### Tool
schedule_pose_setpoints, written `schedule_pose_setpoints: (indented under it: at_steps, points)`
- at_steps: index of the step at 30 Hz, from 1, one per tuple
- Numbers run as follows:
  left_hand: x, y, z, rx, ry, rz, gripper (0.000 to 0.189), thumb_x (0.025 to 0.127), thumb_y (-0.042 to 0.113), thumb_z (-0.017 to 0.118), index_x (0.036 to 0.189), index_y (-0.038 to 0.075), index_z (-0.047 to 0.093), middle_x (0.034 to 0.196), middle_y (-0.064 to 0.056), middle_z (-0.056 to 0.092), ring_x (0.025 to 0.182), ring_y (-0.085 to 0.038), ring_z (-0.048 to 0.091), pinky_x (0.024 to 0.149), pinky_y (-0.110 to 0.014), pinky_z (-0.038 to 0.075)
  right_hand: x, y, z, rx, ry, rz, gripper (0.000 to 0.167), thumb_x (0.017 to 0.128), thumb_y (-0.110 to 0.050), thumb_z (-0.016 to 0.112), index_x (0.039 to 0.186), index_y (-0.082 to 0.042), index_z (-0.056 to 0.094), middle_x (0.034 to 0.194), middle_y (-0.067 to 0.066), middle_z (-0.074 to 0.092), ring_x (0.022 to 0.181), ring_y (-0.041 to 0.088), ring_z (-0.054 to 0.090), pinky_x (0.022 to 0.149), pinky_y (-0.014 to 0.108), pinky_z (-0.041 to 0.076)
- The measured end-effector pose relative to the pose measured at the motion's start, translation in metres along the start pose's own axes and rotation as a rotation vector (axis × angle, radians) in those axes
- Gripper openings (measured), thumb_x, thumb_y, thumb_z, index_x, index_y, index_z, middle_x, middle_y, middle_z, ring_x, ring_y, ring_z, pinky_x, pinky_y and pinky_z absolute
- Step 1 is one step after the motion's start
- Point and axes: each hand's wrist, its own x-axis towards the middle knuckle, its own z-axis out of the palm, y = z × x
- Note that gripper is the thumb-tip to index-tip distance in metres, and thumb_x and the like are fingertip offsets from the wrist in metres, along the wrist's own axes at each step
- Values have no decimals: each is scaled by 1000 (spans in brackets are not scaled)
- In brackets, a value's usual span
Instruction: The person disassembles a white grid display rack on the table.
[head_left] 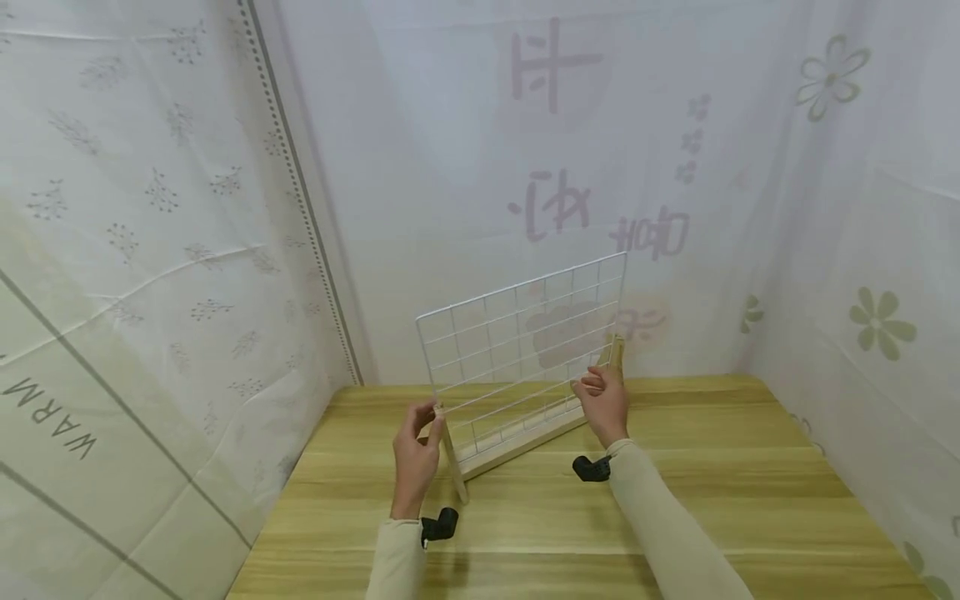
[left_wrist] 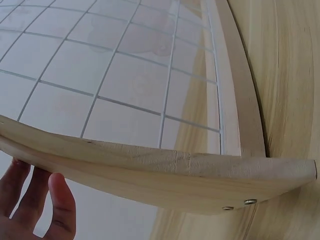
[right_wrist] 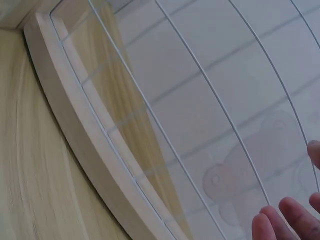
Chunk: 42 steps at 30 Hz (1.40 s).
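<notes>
While the left hand (head_left: 415,458) pinches the pale left post (head_left: 453,460) near its top, the right hand (head_left: 606,408) bends its fingers beside the right post (head_left: 617,354); whether they grip it I cannot tell. Between the posts, a thin white wire grid (head_left: 517,287) with rounded corners stands on a smooth wooden bar (head_left: 525,441), set obliquely on the wood-grained worktop (head_left: 750,500). Metal screw heads (left_wrist: 250,201) dot the left post's foot.

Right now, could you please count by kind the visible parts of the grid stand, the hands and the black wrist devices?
White wire grid panel: 1
Wooden side posts: 2
Wooden base bar: 1
Metal screw heads: 2
Hands: 2
Black wrist devices: 2
Total: 10
</notes>
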Motion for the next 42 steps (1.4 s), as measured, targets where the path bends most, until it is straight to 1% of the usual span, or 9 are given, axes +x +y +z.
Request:
schedule_pose_setpoints:
  at_steps: [3, 6, 13, 18, 24, 28, 35, 40, 42]
  points:
    - [-3, 2, 2, -2, 8, -7, 30, 99, 4, 61, 128, 0, 60, 130, -24, 64, 121, -37, 60, 79, -22, 52, -2, -1, 10, 28, 0, 15, 57, 93, -21, 72, 143, -4, 50, 135, 24, 60, 122, 40, 61, 98, 53, 53]
    - [-6, 3, 3, 1, -2, -9, 30, 99, 4, 61, 128, 0, 60, 128, -24, 64, 121, -37, 60, 79, -22, 52, -4, 1, 16, 43, 11, 30, 58, 92, -18, 73, 142, -3, 50, 137, 25, 57, 125, 42, 58, 101, 54, 51]
    - [-11, 5, 4, -6, -15, -27, 31, 99, 4, 61, 129, 3, 59, 128, -22, 64, 120, -37, 60, 79, -22, 51, -7, 15, 26, 50, 29, 101, 58, 89, -13, 74, 141, 0, 50, 136, 29, 55, 122, 44, 57, 99, 55, 50]
    - [-12, 5, 3, -14, -15, -16, 30, 98, 3, 61, 129, 4, 60, 128, -23, 64, 120, -37, 60, 78, -21, 51, -5, 16, 32, 55, 51, 82, 61, 90, -15, 74, 145, -5, 50, 132, 28, 58, 122, 44, 57, 100, 56, 50]
    - [-13, 3, 1, -22, 21, 6, 30, 98, 1, 60, 128, 3, 60, 126, -21, 65, 119, -37, 61, 75, -24, 54, -5, 6, 43, 79, -3, 100, 66, 88, -24, 78, 146, -8, 50, 137, 26, 56, 129, 41, 53, 107, 56, 45]
    - [-14, 1, 2, -19, 28, 23, 30, 98, 0, 60, 128, 1, 60, 125, -20, 66, 118, -38, 62, 74, -29, 56, -8, 0, 50, 63, 39, 108, 67, 86, -24, 80, 145, -6, 51, 139, 27, 56, 130, 43, 51, 107, 57, 44]
    - [-17, -1, 4, -40, 31, 13, 30, 99, 1, 59, 129, 2, 59, 127, -18, 66, 120, -39, 61, 72, -23, 54, -7, 3, 57, -9, 54, 139, 64, 88, -27, 78, 143, -8, 51, 137, 24, 57, 129, 42, 48, 109, 59, 39]
    - [-17, 1, 4, -41, 44, 7, 29, 99, 1, 59, 128, 5, 60, 126, -17, 66, 120, -38, 61, 73, -38, 58, -5, 7, 59, -78, 62, 113, 64, 87, -32, 78, 140, -5, 53, 136, 22, 61, 127, 40, 54, 107, 57, 41]
    - [-16, 2, 4, -44, 49, 4, 28, 99, 1, 59, 127, 6, 61, 126, -17, 67, 119, -37, 61, 73, -41, 58, -4, 8, 60, -87, 75, 93, 64, 87, -33, 79, 138, -4, 55, 135, 21, 62, 126, 39, 57, 106, 55, 43]
